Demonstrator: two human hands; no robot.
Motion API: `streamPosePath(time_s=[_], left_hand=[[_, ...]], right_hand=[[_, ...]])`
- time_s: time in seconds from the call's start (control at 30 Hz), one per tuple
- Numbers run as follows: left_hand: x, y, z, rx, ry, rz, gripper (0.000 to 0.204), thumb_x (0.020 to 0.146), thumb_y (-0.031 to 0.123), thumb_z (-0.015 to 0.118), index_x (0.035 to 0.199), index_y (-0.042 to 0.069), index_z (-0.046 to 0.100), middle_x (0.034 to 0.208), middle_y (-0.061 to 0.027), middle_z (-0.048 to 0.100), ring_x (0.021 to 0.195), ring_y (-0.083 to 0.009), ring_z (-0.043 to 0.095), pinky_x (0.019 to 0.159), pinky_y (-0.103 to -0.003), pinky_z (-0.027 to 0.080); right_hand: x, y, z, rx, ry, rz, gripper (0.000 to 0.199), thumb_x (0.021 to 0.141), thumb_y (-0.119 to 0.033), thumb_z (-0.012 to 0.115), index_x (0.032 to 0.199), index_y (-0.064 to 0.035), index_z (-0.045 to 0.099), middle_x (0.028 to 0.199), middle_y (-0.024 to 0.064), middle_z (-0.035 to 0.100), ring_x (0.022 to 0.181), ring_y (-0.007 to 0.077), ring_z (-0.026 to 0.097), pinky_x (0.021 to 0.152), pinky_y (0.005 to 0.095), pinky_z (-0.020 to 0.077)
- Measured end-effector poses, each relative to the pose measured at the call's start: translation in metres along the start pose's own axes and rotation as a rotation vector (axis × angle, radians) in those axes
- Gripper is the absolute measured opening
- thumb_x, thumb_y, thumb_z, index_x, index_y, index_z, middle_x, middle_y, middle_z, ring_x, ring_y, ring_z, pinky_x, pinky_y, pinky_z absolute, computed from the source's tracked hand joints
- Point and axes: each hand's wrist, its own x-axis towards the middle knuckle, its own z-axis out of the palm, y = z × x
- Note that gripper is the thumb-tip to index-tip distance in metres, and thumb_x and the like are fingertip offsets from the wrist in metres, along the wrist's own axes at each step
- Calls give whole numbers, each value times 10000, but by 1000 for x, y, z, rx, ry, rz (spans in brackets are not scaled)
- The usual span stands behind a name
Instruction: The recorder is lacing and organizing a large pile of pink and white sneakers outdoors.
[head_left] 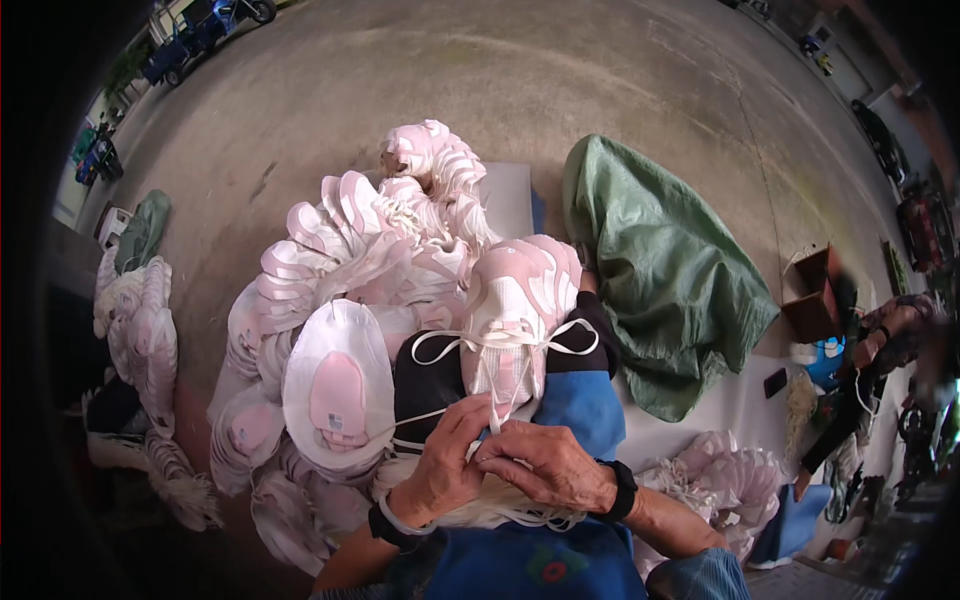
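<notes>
A pink and white shoe upper [512,300] rests across my lap, its toe pointing away from me. White shoelace [572,338] sticks out in loops on both its sides. At the near end of the upper, my left hand [448,462] and my right hand [545,462] nearly meet, fingertips pinched together on the lace strands that run up to the upper. The exact grip between the fingertips is partly hidden. Left of the hands lies another white upper [300,375] with a pink oval patch [340,395]. A bundle of loose white laces [515,502] lies beneath my wrists.
Stacked pink and white uppers [340,240] pile up at my left and ahead. A green sack [660,280] stands at the right, with more uppers [720,475] nearer me. Further right, another person's arm [835,435] reaches down near a dark phone [775,382].
</notes>
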Motion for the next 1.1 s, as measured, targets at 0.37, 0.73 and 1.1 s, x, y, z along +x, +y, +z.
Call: streamPosePath(time_s=[0.37,0.73,1.1], left_hand=[[10,-15,18,-5,75,100,385,820,7,592,1199,-40,544,1090,-212,623,1040,-374,618,913,-399,495],[-5,-11,-35,-952,533,-392,280,1039,231,389,1106,0,532,588,6,393,564,-103,443,702,-296,481],[-181,-76,-232,-1050,981,-110,320,1045,125,316,1303,-37,414,581,29,284,460,-52,275,444,-200,311]], right_hand=[[4,7,2,-86,350,3,144,862,-11,633,1005,-21,652,823,100,632,728,225,601,645,302,483],[-25,14,-40,884,370,127,131,939,-42,469,990,27,568,699,0,495,546,56,356,516,228,304],[-158,81,-181,741,1085,33,107,949,-86,455,1013,-40,527,553,-86,272,409,18,204,357,206,204]])
